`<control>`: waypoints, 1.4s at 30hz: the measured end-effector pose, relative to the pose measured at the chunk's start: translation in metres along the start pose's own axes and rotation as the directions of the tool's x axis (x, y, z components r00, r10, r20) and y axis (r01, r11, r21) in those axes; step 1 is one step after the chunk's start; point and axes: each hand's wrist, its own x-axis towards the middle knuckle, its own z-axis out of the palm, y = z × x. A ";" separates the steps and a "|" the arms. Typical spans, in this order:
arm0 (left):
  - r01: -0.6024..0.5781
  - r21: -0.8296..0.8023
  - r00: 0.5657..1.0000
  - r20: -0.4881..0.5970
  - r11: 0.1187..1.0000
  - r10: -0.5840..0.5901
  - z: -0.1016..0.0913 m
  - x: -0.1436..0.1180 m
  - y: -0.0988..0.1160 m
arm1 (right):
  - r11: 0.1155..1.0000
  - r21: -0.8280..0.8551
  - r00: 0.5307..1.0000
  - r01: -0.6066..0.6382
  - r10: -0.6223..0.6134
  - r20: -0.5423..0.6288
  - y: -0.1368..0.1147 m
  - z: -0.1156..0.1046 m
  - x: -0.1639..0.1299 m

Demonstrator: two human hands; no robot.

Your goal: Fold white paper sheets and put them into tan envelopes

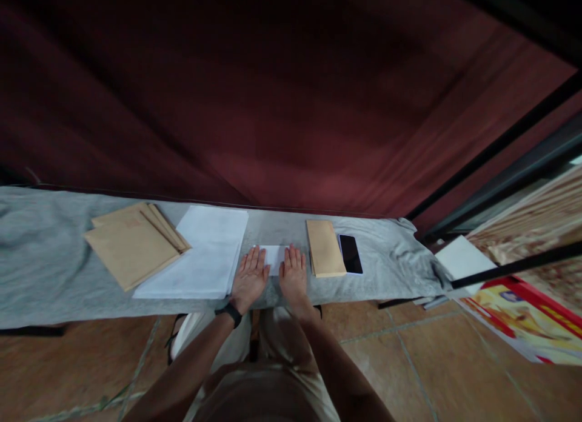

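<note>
Backdrop: dark red curtain (282, 107) hangs behind the whole table, far side; a black frame runs down at the right.
Floor: brown tiles (409, 349) near the person, with a bright printed banner (518, 313) lying far right.
Table: long, draped in grey cloth (45, 270), rumpled at the right end.
Paper stack: white sheets (200, 258) left of the hands, edges roughly squared, the near corner close to the left hand.
Big envelopes: tan pile (131, 243) on the left, overlapping the far left corner of the sheets.
Slim envelope: tan, long (324, 247), just right of the right hand, lying lengthwise far to near.
Phone: black screen (350, 253), touching or just beside the slim envelope's right edge.
Folded sheet: small white piece (274, 257) flat on the cloth at the centre, between and partly under both hands.
Left hand (250, 276): flat, fingers spread, pressing the sheet's left edge; black band on the wrist.
Right hand (293, 271): flat, fingers together, pressing the right edge; nothing gripped.
Judgement: a fold looks to be getting pressed down. For a clean crease, keep both palms level, hold the edges lined up, and sweep outward from the middle so the soft cloth does not let the paper creep.
</note>
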 end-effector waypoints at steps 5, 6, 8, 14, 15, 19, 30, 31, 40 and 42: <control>-0.031 0.013 0.999 0.030 0.999 0.031 0.000 0.001 0.000 | 0.982 0.110 0.977 0.154 -0.168 0.130 -0.014 0.009 0.014; -0.034 0.014 0.999 0.027 0.999 0.034 0.001 0.001 -0.001 | 0.982 0.108 0.975 0.152 -0.167 0.144 -0.015 0.011 0.016; -0.032 0.015 0.999 0.017 0.999 0.032 0.002 0.001 -0.002 | 0.988 0.085 0.978 0.132 -0.144 0.151 -0.013 0.013 0.018; -0.012 0.012 1.000 0.028 1.000 0.011 0.004 0.002 -0.003 | 0.999 0.007 0.996 0.033 -0.034 0.081 0.001 0.011 0.010; -0.008 0.012 1.000 0.030 1.000 0.008 0.004 0.002 -0.003 | 1.000 -0.004 0.998 0.016 -0.016 0.068 0.003 0.011 0.008; -0.002 0.021 1.000 0.017 1.000 0.002 0.004 0.002 -0.003 | 0.998 -0.050 0.999 -0.040 0.041 0.030 0.004 0.008 0.000; 0.018 0.015 0.999 -0.040 1.000 -0.017 0.006 0.000 -0.004 | 0.996 -0.053 0.997 -0.072 0.073 0.015 0.004 0.008 -0.004; 0.024 0.023 0.999 -0.041 0.999 -0.023 0.005 0.000 -0.001 | 0.996 -0.048 0.997 -0.070 0.071 0.009 0.004 0.009 -0.004; -0.099 -0.037 0.993 0.060 0.994 0.101 0.010 0.007 0.024 | 0.997 -0.029 0.995 -0.078 0.080 0.054 0.005 0.010 -0.004; -0.087 -0.028 0.995 0.049 0.996 0.089 0.011 0.005 0.016 | 0.996 -0.034 0.995 -0.083 0.085 0.057 0.004 0.009 -0.003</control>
